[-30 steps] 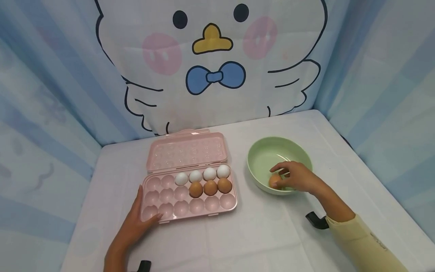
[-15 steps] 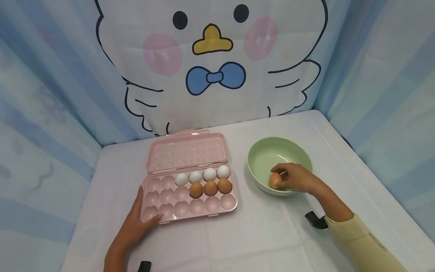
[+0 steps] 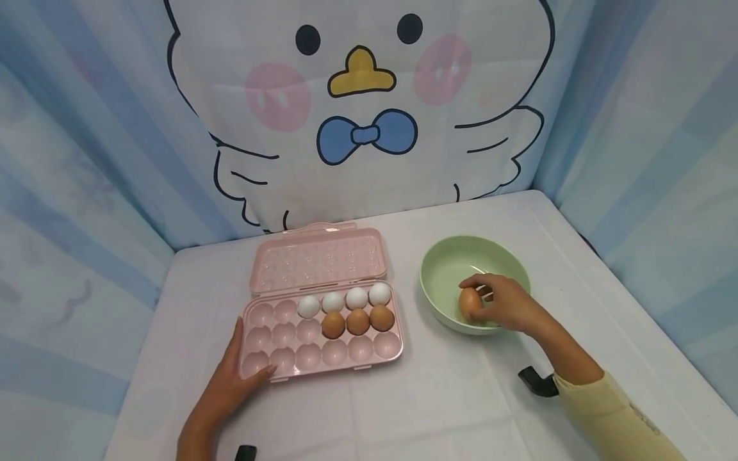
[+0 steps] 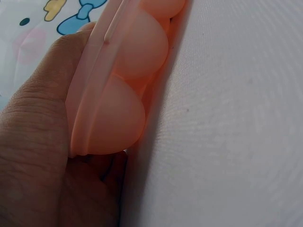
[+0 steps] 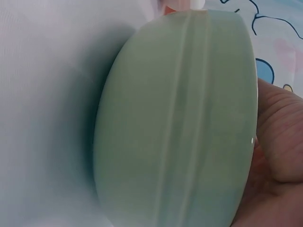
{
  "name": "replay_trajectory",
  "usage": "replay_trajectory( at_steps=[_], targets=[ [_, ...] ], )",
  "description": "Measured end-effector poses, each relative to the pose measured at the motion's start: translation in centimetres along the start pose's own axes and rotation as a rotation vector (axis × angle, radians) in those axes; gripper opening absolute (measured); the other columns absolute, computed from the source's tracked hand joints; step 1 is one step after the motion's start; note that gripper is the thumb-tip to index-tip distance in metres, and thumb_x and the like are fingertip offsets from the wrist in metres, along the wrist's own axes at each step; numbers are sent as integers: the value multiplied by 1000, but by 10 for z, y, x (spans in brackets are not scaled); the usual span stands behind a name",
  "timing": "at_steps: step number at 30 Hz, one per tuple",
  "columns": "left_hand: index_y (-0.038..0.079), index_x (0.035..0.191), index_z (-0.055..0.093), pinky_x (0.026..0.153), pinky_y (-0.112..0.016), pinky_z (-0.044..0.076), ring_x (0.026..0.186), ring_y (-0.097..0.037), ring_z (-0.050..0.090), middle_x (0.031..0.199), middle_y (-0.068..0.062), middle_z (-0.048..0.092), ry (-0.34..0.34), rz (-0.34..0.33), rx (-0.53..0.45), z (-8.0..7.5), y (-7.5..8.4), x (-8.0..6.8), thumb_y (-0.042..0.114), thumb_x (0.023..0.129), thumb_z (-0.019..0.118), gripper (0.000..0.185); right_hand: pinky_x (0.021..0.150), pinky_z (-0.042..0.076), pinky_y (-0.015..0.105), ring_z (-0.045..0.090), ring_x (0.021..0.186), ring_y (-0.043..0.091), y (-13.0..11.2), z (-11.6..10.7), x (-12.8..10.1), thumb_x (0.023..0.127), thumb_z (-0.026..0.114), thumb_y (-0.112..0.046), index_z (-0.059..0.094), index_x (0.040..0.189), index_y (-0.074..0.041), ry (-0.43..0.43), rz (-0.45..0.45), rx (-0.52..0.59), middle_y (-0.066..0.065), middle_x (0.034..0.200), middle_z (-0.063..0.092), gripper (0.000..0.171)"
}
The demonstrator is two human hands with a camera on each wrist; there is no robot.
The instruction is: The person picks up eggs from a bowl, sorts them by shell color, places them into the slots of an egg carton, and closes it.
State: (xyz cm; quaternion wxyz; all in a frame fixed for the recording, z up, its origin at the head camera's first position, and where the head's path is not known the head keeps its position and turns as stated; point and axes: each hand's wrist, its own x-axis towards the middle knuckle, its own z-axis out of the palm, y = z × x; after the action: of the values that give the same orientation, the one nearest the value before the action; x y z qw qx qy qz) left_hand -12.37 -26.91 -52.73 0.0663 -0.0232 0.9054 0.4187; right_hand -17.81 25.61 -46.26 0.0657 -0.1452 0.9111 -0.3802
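Right now the right hand reaches over the near rim of the green bowl, its fingers curled round a brown egg that sits inside the bowl, against the near wall. The bowl stands on the white table, toward the right edge and about midway back. From the right wrist view only the bowl's outer wall and part of the palm show; the egg is hidden there.

The left hand lies flat on the table at the near left corner of the pink egg tray, fingers straight, the thumb resting on the tray's near rim and the fingers along its left side. The left wrist view shows the thumb pressed against the tray's edge.

The tray sits left of the bowl, well apart from it, its lid open and lying back toward the far edge. Four white eggs fill the right end of its far row, and three brown eggs lie just in front of them in the middle row.
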Motion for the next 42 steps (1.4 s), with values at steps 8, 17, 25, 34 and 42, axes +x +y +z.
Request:
replay_trajectory(
  at_steps=[8,17,25,34,42],
  targets=[
    [29,167,-8,117,-68,14,155,-41,10,172,-11,6,0,-11,-26,1,0,-1,52,81,85,129,90,58,48,68,106,33,-6,10,1,81,85,1,69,129,-1,156,-66,84,15,128,66,51],
    [27,167,-8,118,-66,15,155,-40,11,172,-11,7,9,-10,-3,1,2,-2,54,80,85,130,90,57,28,68,108,27,-30,23,10,77,92,-2,71,128,-2,293,-207,220,9,124,68,55],
    [26,167,-8,118,-66,15,155,-42,10,172,-12,6,2,-13,10,0,2,-2,55,80,84,130,93,56,29,66,111,24,-62,42,23,77,90,1,71,127,-3,243,-256,319,7,124,68,54],
    [27,167,-9,118,-66,14,156,-40,9,173,-11,5,-4,-19,-5,1,2,-1,55,80,84,129,92,57,30,69,107,26,-97,72,43,76,90,5,71,126,-2,151,-293,406,6,123,66,54],
    [28,167,-9,118,-67,13,156,-41,7,173,-11,4,-6,-29,5,-1,1,-1,56,80,83,129,94,56,32,66,113,23,-115,100,61,79,89,0,66,134,-6,74,-339,418,12,131,63,60]
  ],
)
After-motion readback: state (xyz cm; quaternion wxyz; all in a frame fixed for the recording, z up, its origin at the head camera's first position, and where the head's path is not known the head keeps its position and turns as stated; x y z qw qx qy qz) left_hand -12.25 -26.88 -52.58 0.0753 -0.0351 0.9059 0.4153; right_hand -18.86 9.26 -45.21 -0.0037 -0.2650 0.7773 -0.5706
